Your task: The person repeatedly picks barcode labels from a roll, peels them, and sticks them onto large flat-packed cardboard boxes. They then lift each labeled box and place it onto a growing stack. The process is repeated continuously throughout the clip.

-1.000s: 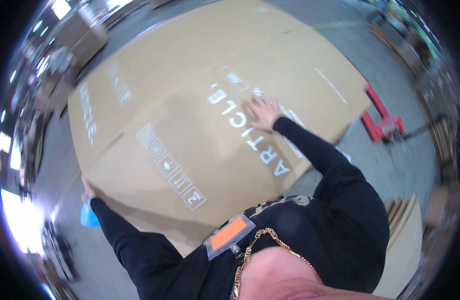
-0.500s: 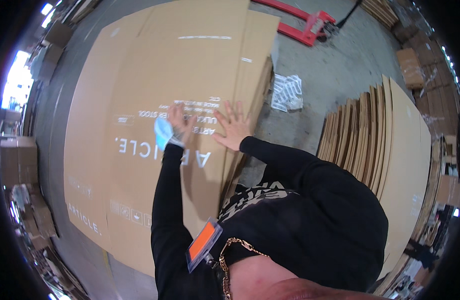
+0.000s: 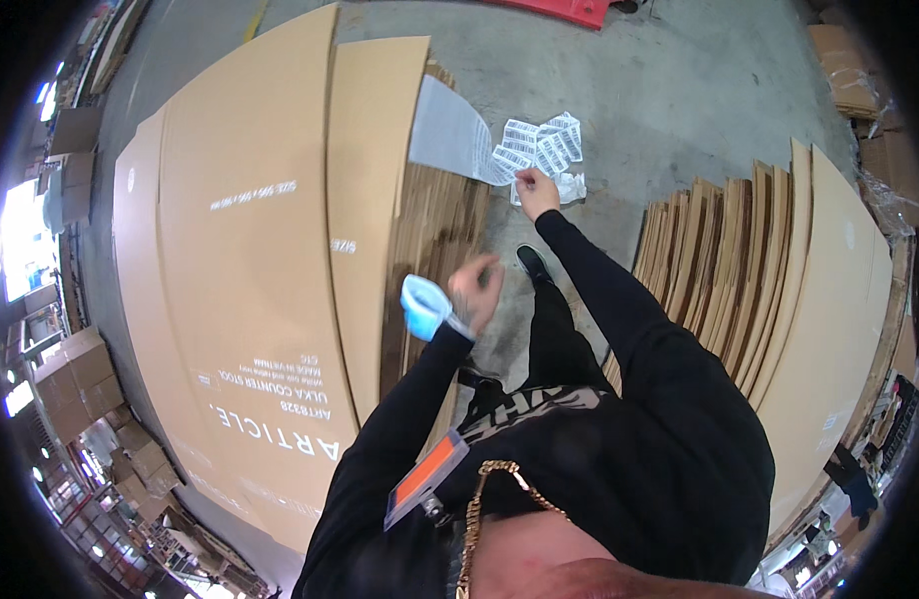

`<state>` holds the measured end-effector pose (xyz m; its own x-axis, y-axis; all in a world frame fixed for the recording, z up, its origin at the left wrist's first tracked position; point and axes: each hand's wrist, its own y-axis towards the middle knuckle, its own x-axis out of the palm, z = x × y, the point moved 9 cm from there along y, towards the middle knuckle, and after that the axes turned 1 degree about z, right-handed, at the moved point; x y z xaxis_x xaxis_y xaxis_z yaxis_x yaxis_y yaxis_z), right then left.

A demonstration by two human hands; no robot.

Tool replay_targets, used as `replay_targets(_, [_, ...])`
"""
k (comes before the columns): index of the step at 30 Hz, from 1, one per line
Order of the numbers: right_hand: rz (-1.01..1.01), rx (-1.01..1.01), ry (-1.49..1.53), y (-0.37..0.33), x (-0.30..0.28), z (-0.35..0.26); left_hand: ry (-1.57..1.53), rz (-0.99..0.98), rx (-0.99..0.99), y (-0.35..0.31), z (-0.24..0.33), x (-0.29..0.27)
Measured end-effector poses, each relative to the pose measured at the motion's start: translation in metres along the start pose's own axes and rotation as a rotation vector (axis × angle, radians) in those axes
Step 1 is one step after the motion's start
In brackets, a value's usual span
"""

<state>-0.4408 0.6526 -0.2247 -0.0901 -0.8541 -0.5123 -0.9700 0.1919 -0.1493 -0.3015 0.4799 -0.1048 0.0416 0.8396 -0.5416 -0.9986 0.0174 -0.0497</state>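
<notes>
White printed label sheets [image 3: 541, 150] lie on the concrete floor [image 3: 699, 90]; our right hand [image 3: 535, 188] pinches one. Our left hand [image 3: 476, 292], loosely curled and empty, wears a blue tape roll [image 3: 422, 306] on its wrist. Flat cardboard stacks [image 3: 270, 240] flank us. Label print is unreadable.

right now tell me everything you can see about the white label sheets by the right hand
The white printed label sheets are a loose bunch of thin paper strips, each covered in rows of small dark-printed rectangular stickers. They lie crumpled and overlapping on the grey concrete floor, beside a larger plain white backing sheet that leans over the edge of the stacked brown cardboard sheets. The right hand reaches down to the lower edge of the bunch, fingertips pinching or touching a strip; the exact grip is unclear.
</notes>
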Motion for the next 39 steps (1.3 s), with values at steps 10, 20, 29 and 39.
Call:
replay_targets(10, [-0.242,0.069,0.229,0.070,0.056,0.057,-0.614,0.480,-1.090,0.133,-0.156,0.111])
replay_targets(20, [-0.271,0.306,0.415,0.049,0.104,0.063,-0.477,0.467,-0.722,0.155,-0.214,0.104])
replay_targets(29, [-0.085,0.247,0.376,0.038,0.091,0.053,-0.166,0.437,-0.652,0.156,-0.189,0.096])
replay_targets(39, [-0.202,0.173,0.378,0.054,0.104,0.073,-0.185,0.407,-0.589,0.164,-0.173,0.096])
